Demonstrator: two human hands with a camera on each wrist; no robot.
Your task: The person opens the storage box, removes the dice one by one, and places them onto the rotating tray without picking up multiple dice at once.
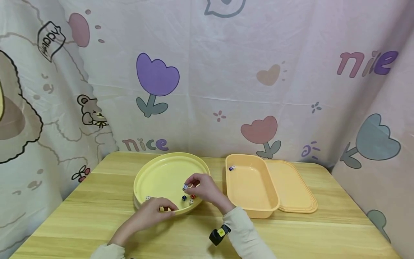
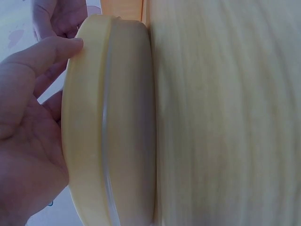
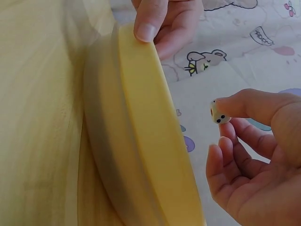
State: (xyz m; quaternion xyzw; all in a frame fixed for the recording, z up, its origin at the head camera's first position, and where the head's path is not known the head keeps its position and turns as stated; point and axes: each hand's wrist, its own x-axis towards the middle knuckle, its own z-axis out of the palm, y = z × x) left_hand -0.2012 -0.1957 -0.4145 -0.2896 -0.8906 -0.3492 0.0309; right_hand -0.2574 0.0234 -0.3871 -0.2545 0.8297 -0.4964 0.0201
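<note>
A white die point(image 3: 219, 113) with dark dots is pinched between the thumb and fingertips of my right hand point(image 1: 203, 187), above the round yellow tray point(image 1: 158, 176). Near that hand, inside the tray, lie a dark blue die point(image 1: 184, 198), a red die point(image 1: 193, 196) and a white one point(image 1: 191, 202). My left hand point(image 1: 152, 214) holds the tray's near rim, with the thumb point(image 2: 70, 44) on the outer wall and the other fingers over the inside. Just beyond this hand, another white die point(image 1: 147, 198) shows at the tray's left side.
Right of the tray stands an orange rectangular box point(image 1: 250, 183) with a blue die point(image 1: 230, 168) and a white die point(image 1: 234, 167) in its far left corner. A matching flat lid point(image 1: 292, 185) lies beside it on the wooden table point(image 1: 336, 223). A printed curtain point(image 1: 207, 82) hangs behind.
</note>
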